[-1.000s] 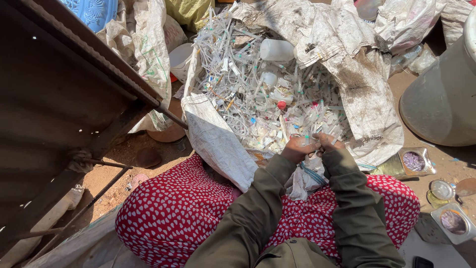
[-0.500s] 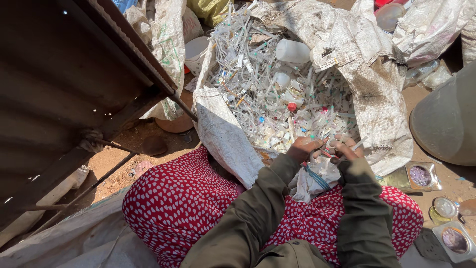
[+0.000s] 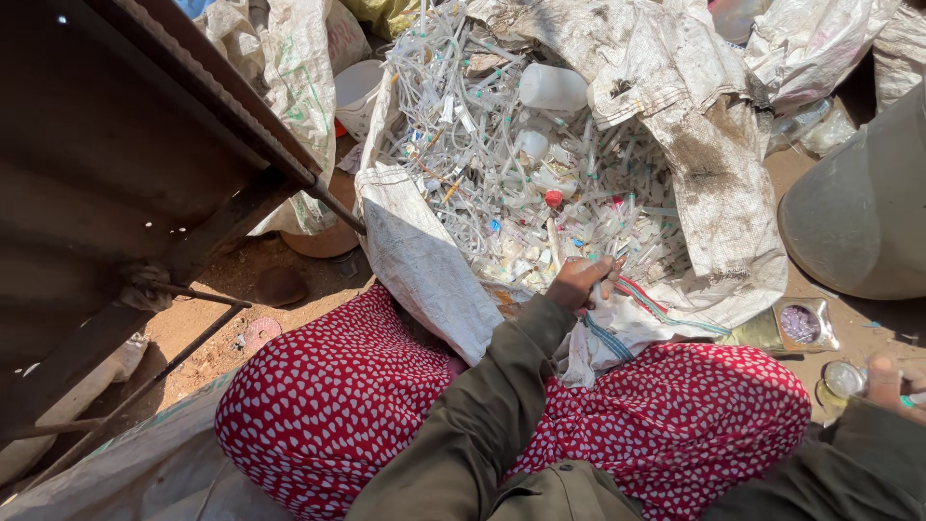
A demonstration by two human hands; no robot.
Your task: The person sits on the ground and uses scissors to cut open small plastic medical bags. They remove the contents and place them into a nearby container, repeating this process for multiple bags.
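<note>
- The left hand (image 3: 579, 282) is being held at the near edge of a wide-open woven sack (image 3: 424, 270), just above the lap.
- Its grip is being kept curled together over the tangle of pale plastic tubing (image 3: 502, 183) at the sack's mouth; whether a single piece is being pinched cannot be told, since the fingertips are being hidden among the strands.
- The tubing is lying heaped inside the sack, filling most of it, with small red and blue fittings mixed in.
- A white plastic bottle (image 3: 552, 87) is lying on top of the heap, toward its far side, well apart from the left hand.
- The right hand (image 3: 892, 381) is being held low at the right edge of the view, well apart from the sack and over the dirt ground (image 3: 203, 318).
- A small greenish piece is showing at its fingertips, but the hand is being cut off by the picture's edge, so how far its grip is open cannot be told.
- A small round tin (image 3: 841, 381) is lying just beside the right hand, and a square tray (image 3: 803, 325) with purplish bits is lying near it on the ground.
- A red skirt with white spots (image 3: 328, 405) is being spread across the lap beneath both olive sleeves.
</note>
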